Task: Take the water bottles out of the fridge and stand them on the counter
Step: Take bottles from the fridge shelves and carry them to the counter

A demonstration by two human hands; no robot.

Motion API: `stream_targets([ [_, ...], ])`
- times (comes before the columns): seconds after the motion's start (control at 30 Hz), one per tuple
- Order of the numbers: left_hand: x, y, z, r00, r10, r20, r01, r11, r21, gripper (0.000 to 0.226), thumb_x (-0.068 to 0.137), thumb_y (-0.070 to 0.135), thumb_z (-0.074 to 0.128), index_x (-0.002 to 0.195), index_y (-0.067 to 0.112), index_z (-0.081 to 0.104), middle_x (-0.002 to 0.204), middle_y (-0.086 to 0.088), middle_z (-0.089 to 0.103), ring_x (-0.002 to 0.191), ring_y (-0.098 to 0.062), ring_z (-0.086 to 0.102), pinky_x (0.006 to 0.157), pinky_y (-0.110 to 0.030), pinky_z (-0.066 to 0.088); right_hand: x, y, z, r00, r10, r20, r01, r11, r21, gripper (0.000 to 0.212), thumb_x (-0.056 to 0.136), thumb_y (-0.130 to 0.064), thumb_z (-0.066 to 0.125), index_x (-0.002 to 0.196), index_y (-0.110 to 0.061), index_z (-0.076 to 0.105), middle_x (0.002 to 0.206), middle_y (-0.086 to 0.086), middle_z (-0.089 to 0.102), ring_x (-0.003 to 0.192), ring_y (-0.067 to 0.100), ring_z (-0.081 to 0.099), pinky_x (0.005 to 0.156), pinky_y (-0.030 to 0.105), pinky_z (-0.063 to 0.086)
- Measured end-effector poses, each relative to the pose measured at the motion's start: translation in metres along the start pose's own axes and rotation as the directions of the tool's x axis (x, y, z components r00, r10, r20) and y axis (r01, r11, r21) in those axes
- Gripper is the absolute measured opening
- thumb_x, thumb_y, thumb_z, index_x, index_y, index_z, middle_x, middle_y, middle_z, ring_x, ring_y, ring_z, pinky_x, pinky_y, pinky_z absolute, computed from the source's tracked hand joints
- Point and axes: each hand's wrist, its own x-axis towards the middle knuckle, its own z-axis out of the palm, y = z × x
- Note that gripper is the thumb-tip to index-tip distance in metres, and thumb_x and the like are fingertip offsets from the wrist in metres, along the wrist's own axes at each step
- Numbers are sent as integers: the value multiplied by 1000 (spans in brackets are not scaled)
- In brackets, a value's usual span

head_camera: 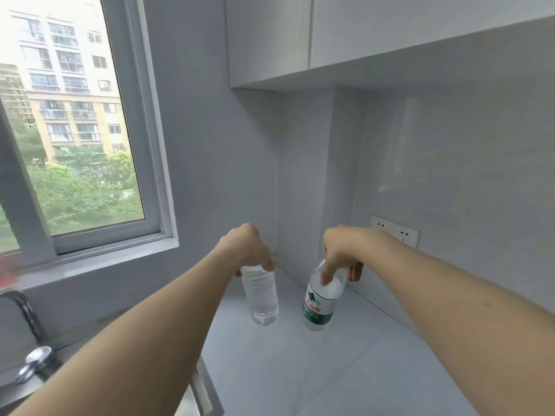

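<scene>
Both my arms reach forward over the grey counter [300, 370] toward the far corner, where the walls meet beneath the upper cabinet [390, 34].

My left hand [249, 250] grips the top of the unlabelled bottle [261, 295] from above, fingers curled down round its neck and cap; the cap itself is hidden under the hand. The bottle is clear, ribbed, full of water and close to upright. Its base sits at or just above the counter surface; I cannot tell whether it touches.

My right hand [342, 253] holds the labelled bottle [321, 298] at its top, fingers curled over the cap, index finger lying down the shoulder of the bottle. This bottle carries a green, red and white label round its middle. It leans slightly, its top tipped to the right of its base, and the base is at counter level; contact is likewise uncertain.

The two bottles stand side by side, near each other but apart, unlabelled on the left.

Surroundings: a window [75, 121] on the left wall shows trees and apartment blocks. A white wall socket [395, 231] sits on the right wall just behind my right wrist. A chrome tap [28, 334] and the edge of a sink [201, 391] occupy the lower left, partly covered by my left forearm.
</scene>
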Motion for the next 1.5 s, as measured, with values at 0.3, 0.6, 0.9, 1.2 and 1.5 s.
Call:
stream_targets([
  [0.3,156,-1,4,1000,1,-4,-1,999,33,42,68,28,83,94,11,54,88,-3,58,72,-26,63,59,-31,56,164,-1,-19,999,-45,-3,45,999,9,44,68,-33,83,78,-10,47,74,14,66,60,28,67,72,39,59],
  [0.6,346,-55,40,1000,6,14,-8,994,112,42,69,30,79,97,17,51,87,2,53,84,-23,54,60,-27,40,372,-32,-1,996,-92,-4,92,995,-42,40,70,-35,80,94,-12,58,91,5,62,73,23,57,59,25,44],
  [0.9,479,-104,97,999,20,47,-24,997,76,36,68,26,74,92,18,49,84,1,56,74,-20,51,53,-24,35,534,-43,35,989,-142,-31,140,989,-49,50,77,-23,73,117,-10,45,109,7,52,90,25,53,64,28,37],
  [1.2,548,-124,138,983,69,169,-87,991,100,39,68,26,72,99,20,50,90,0,57,83,-24,58,61,-29,43,628,-48,63,983,-185,7,185,981,-62,44,77,-20,71,114,-12,49,107,8,56,86,25,54,57,26,38],
  [1.5,578,-128,157,994,98,44,-101,992,78,35,72,26,71,96,20,46,89,5,53,83,-20,53,61,-26,37,666,-53,65,974,-228,-3,228,974,-16,43,77,-10,70,102,-13,35,85,4,47,77,26,52,48,25,34],
])
